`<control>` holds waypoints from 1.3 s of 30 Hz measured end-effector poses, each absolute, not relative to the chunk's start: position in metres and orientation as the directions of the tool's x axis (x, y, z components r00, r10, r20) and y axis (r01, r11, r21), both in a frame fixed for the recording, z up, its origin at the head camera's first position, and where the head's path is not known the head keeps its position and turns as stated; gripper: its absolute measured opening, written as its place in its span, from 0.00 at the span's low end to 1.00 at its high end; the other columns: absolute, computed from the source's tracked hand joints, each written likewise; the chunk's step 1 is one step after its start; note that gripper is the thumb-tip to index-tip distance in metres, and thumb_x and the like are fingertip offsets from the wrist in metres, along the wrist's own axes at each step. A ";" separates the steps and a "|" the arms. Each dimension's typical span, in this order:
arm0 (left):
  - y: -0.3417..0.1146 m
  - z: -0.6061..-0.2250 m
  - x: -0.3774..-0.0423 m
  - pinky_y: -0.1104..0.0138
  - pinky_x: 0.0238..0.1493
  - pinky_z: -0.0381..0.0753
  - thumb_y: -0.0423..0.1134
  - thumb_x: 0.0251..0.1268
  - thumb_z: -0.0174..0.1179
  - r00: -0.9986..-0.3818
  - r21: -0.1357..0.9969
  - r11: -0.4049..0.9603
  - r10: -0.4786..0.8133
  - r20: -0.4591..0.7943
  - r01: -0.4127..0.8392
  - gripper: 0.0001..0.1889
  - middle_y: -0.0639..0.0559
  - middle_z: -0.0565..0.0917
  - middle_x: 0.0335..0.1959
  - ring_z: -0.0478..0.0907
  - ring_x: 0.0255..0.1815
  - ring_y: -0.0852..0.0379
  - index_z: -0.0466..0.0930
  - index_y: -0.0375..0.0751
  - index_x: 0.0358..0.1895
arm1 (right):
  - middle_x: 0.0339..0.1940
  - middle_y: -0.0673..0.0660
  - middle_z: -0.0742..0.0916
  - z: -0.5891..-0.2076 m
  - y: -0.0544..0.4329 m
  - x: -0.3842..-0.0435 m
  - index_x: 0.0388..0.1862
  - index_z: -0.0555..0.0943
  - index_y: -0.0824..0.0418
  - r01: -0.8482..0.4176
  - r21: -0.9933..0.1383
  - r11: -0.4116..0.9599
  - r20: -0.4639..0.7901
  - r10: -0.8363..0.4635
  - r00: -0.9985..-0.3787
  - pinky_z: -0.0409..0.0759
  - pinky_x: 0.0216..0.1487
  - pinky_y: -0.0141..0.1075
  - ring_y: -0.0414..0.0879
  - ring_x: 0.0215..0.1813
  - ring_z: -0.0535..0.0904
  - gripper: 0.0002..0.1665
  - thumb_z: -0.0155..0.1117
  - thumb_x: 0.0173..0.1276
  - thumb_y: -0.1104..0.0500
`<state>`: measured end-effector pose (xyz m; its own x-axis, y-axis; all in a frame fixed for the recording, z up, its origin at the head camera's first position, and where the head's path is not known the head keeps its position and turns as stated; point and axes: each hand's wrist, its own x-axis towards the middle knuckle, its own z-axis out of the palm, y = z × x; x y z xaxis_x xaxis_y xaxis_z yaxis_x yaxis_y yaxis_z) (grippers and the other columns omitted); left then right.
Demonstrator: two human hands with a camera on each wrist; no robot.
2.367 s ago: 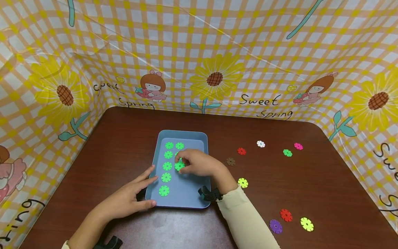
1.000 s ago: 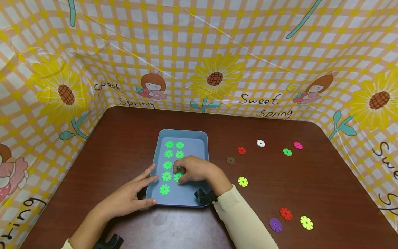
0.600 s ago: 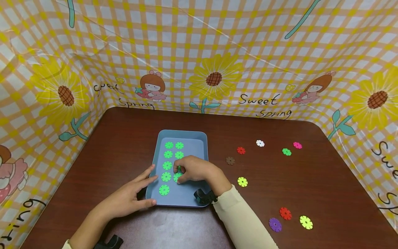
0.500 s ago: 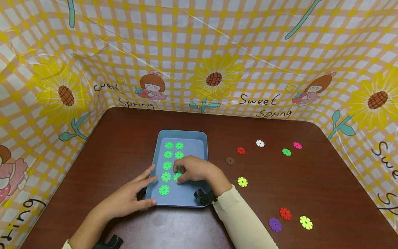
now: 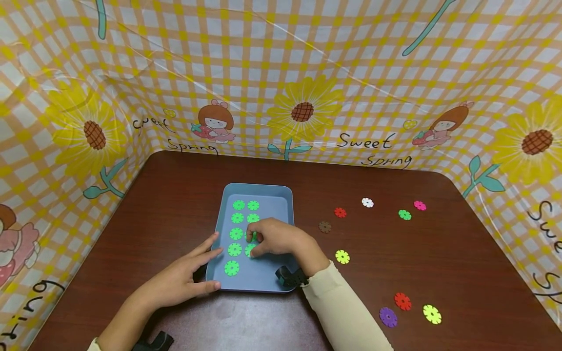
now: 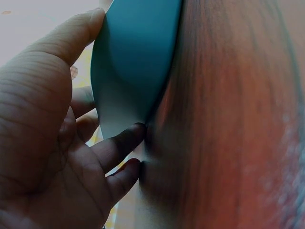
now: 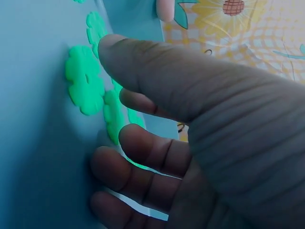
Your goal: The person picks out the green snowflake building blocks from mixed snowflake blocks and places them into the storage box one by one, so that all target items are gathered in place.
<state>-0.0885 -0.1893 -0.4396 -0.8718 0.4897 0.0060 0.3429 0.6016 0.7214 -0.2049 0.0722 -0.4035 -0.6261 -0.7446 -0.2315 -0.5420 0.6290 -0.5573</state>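
Note:
A blue-grey tray (image 5: 263, 278) holds flower-shaped, notched green plastic discs (image 5: 231, 268) in two columns. Over the right column hangs my right hand (image 5: 281, 236), thumb and fingers bent with a gap between them. Its thumb tip is right beside the frontmost disc of that column (image 5: 249, 250); in the right wrist view that green disc (image 7: 82, 81) lies on the tray floor, and nothing is between the fingers. My left hand (image 5: 175, 282) rests at the tray's near left corner, fingers spread along the side. In the left wrist view its thumb touches the rim of the tray (image 6: 136, 47).
Loose discs lie on the brown table (image 5: 351, 297) right of the tray: among them red (image 5: 340, 212), brown (image 5: 325, 227), white (image 5: 367, 202), yellow (image 5: 342, 257) and purple (image 5: 388, 317). A checked, flower-printed cloth (image 5: 246, 63) rises around the table's back and sides.
My right hand has moved toward the front along the right column, where another green disc now lies ahead of the earlier ones. Lately its fingers have loosened slightly. The left hand has stayed put.

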 end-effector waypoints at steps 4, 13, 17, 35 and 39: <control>-0.189 -0.439 -0.089 0.44 0.65 0.66 0.58 0.65 0.64 -0.873 0.722 0.602 0.488 0.006 0.342 0.40 0.54 0.47 0.82 0.52 0.78 0.48 0.65 0.43 0.75 | 0.27 0.52 0.78 -0.398 0.079 -0.206 0.42 0.81 0.56 -0.536 -0.578 0.616 -0.200 -0.743 -0.638 0.69 0.30 0.34 0.41 0.27 0.71 0.13 0.75 0.61 0.57; -0.189 -0.438 -0.090 0.43 0.65 0.66 0.60 0.64 0.63 -0.873 0.723 0.606 0.487 -0.008 0.332 0.41 0.55 0.46 0.82 0.52 0.78 0.47 0.64 0.44 0.75 | 0.29 0.50 0.78 -0.385 0.102 -0.214 0.48 0.81 0.57 -0.524 -0.599 0.606 -0.131 -0.719 -0.682 0.72 0.33 0.36 0.43 0.32 0.72 0.18 0.75 0.63 0.54; -0.189 -0.438 -0.090 0.43 0.65 0.66 0.60 0.65 0.63 -0.871 0.719 0.606 0.492 -0.003 0.340 0.41 0.54 0.46 0.82 0.52 0.78 0.47 0.64 0.43 0.75 | 0.31 0.50 0.78 -0.381 0.114 -0.217 0.51 0.80 0.58 -0.510 -0.613 0.603 -0.095 -0.697 -0.711 0.74 0.35 0.37 0.43 0.34 0.73 0.20 0.74 0.63 0.54; -0.188 -0.441 -0.087 0.44 0.65 0.66 0.60 0.62 0.65 -0.879 0.730 0.604 0.477 -0.009 0.320 0.42 0.57 0.46 0.82 0.50 0.78 0.52 0.64 0.45 0.75 | 0.43 0.56 0.83 -0.367 0.209 -0.223 0.52 0.79 0.58 -0.448 -0.593 0.669 0.013 -0.548 -0.837 0.77 0.44 0.43 0.47 0.43 0.77 0.18 0.71 0.66 0.59; -0.187 -0.441 -0.087 0.44 0.65 0.66 0.60 0.63 0.65 -0.878 0.725 0.606 0.479 -0.004 0.328 0.41 0.57 0.46 0.82 0.51 0.78 0.51 0.64 0.45 0.75 | 0.43 0.56 0.83 -0.368 0.242 -0.222 0.54 0.79 0.60 -0.418 -0.569 0.708 0.016 -0.498 -0.867 0.77 0.45 0.45 0.49 0.44 0.77 0.19 0.71 0.66 0.58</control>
